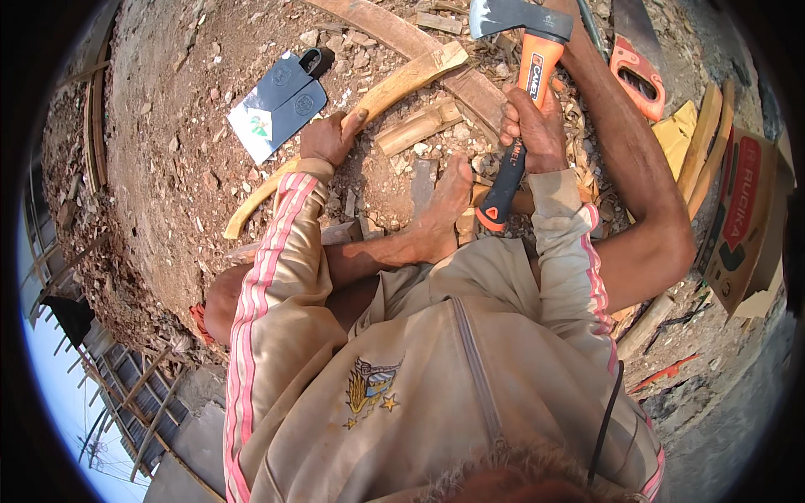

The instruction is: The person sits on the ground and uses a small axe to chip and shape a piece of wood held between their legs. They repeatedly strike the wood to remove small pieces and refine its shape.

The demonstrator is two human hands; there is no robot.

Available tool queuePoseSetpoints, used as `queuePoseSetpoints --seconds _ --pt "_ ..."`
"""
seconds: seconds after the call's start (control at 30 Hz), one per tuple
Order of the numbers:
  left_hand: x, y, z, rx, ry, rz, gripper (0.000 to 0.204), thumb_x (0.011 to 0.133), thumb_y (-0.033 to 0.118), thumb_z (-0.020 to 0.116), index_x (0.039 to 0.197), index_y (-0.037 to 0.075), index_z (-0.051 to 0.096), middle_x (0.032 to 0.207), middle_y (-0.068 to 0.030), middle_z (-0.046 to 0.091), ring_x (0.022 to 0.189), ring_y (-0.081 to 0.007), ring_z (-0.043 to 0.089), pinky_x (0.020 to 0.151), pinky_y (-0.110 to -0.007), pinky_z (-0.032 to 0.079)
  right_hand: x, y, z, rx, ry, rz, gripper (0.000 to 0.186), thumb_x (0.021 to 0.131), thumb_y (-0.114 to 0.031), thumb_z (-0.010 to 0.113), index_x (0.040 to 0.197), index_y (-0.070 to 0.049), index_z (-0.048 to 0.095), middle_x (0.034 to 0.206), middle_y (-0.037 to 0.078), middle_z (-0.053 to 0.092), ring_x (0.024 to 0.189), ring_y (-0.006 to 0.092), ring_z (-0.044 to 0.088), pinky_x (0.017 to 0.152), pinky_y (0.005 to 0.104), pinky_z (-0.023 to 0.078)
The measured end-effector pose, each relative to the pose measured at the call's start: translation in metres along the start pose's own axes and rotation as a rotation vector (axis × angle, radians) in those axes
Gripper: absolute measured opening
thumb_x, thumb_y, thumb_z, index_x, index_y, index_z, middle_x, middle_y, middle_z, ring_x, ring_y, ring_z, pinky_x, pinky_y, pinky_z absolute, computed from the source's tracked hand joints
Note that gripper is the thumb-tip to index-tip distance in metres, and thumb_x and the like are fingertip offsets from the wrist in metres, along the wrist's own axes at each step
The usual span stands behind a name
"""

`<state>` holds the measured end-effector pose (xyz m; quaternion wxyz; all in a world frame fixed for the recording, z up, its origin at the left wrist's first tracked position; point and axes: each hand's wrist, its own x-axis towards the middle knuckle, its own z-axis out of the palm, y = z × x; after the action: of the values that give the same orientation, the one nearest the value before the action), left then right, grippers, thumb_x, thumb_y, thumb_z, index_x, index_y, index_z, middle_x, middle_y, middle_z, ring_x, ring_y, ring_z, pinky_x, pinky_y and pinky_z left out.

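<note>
Wrapped round the middle of a curved, pale wooden piece (411, 81) is my left hand (329, 138). The piece slants from lower left to upper right, its far end over a reddish plank (474, 92). My right hand (535, 127) grips the orange and black handle of an axe (537, 71). The axe stands with its dark steel head at the top, the blade edge pointing left toward the wood's far end but apart from it. My bare foot (453, 193) rests on the ground between both hands.
A dark blue and white card-like object (281, 102) lies left of the wood. To the right are an orange-handled saw (635, 71), curved wooden strips (708, 147) and a cardboard box (742, 222). A short wood block (417, 127) and chips litter the stony ground.
</note>
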<state>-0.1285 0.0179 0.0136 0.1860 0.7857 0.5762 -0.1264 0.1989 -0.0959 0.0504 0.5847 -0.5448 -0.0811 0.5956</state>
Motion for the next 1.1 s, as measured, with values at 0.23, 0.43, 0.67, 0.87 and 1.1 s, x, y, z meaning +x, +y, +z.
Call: queuePoseSetpoints --seconds 0.23,0.43,0.67,0.87,1.1 --pt "-0.004 -0.006 0.008 -0.036 0.007 0.019 0.078 0.098 0.073 0.033 0.096 0.006 0.073 0.077 -0.0256 0.069 0.079 -0.0443 0.069 0.073 -0.053 0.051 -0.011 0.030 0.002 -0.121 -0.070 0.122 0.018 0.093 -0.007 0.062 0.104 -0.010 0.049 0.065 -0.003 0.046 0.044 0.0064 0.043 0.038 0.0255 0.040" --pt "-0.004 -0.003 0.007 -0.029 0.009 0.023 0.077 0.098 0.071 0.034 0.094 0.006 0.073 0.075 -0.0252 0.069 0.078 -0.0441 0.069 0.072 -0.052 0.051 -0.006 0.026 0.001 -0.122 -0.021 0.054 0.014 0.096 -0.008 0.062 0.103 -0.011 0.049 0.063 -0.003 0.046 0.043 0.0055 0.043 0.038 0.0236 0.039" --pt "-0.006 -0.002 0.006 -0.025 0.045 0.028 0.077 0.097 0.072 0.033 0.091 0.006 0.073 0.075 -0.0248 0.068 0.077 -0.0436 0.069 0.071 -0.053 0.050 -0.005 0.016 -0.001 -0.001 0.034 0.020 0.019 0.093 -0.007 0.063 0.107 -0.010 0.050 0.064 -0.003 0.045 0.043 0.0069 0.043 0.038 0.0251 0.040" --pt "-0.001 -0.004 0.007 -0.027 0.007 0.038 0.080 0.098 0.073 0.030 0.091 0.006 0.072 0.073 -0.0237 0.068 0.076 -0.0434 0.068 0.072 -0.052 0.051 -0.007 0.024 0.000 -0.144 -0.074 0.128 0.018 0.094 -0.008 0.063 0.105 -0.009 0.050 0.063 -0.003 0.046 0.043 0.0067 0.043 0.038 0.0252 0.040" --pt "-0.003 -0.010 0.010 -0.003 0.008 0.007 0.080 0.097 0.075 0.030 0.091 0.007 0.073 0.072 -0.0231 0.068 0.075 -0.0432 0.068 0.071 -0.052 0.050 -0.008 0.032 0.004 -0.166 -0.105 0.112 0.019 0.094 -0.008 0.064 0.106 -0.009 0.049 0.065 -0.003 0.046 0.044 0.0063 0.043 0.038 0.0246 0.040"
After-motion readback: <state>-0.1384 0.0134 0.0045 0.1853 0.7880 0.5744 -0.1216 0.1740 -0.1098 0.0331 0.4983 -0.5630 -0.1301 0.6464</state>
